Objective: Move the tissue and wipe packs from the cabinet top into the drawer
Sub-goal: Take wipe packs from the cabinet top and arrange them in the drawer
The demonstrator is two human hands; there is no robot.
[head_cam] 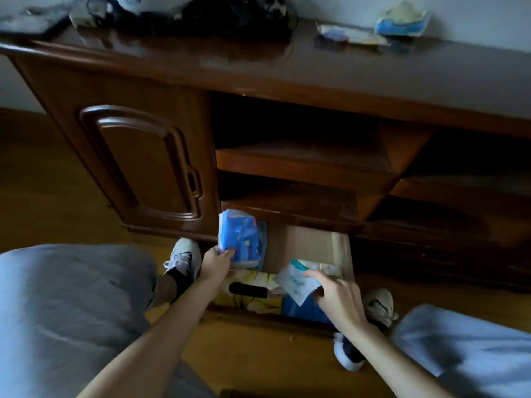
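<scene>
Drawer [310, 242] stands open for loading. Left hand [215, 264] grips blue tissue pack [240, 239] upright at its left edge; right hand [337, 294] pinches wipe pack [296, 281] near its front edge.

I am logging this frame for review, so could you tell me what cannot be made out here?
- Head view: print on the blue pack in the left hand is blurred.
- Pale pack in the right hand: type unclear, motion blur.
- Drawer contents: partly hidden by both hands.
- Dark heap on the cabinet top: blurred, cut by the top edge.
</scene>
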